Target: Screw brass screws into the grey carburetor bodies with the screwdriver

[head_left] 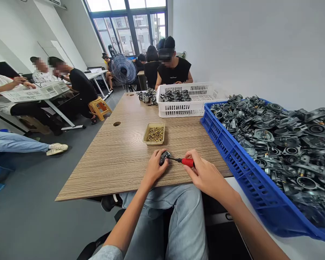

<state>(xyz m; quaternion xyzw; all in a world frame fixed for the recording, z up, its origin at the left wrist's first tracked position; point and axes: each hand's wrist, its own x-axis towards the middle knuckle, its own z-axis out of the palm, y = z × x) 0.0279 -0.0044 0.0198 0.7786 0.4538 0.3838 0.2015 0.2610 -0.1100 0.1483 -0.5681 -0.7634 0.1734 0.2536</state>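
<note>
The left hand (156, 167) has its grip closed around a small dark metal part (162, 160), pinning it at the near edge of the worktop (119, 151), just in front of the lap. The right hand (204, 171) grasps a screwdriver (188, 162) by its red handle, the shaft pointing left so that its tip meets the right side of the part. The step in hand looks like work on a screw in that part, though the tip is too small to tell whether it is seated.

Just beyond the hands stands a tan dish (154, 143) of brass-coloured screws (155, 134). To the right, a blue crate (227, 153) is heaped with similar metal parts (262, 135); farther off, a white crate (176, 110) holds more, with a co-worker seated behind it.

As I judge it, the move now calls for a firm left grip, the shaft kept in line with the screw, and steady pressure from the right while turning.
</note>
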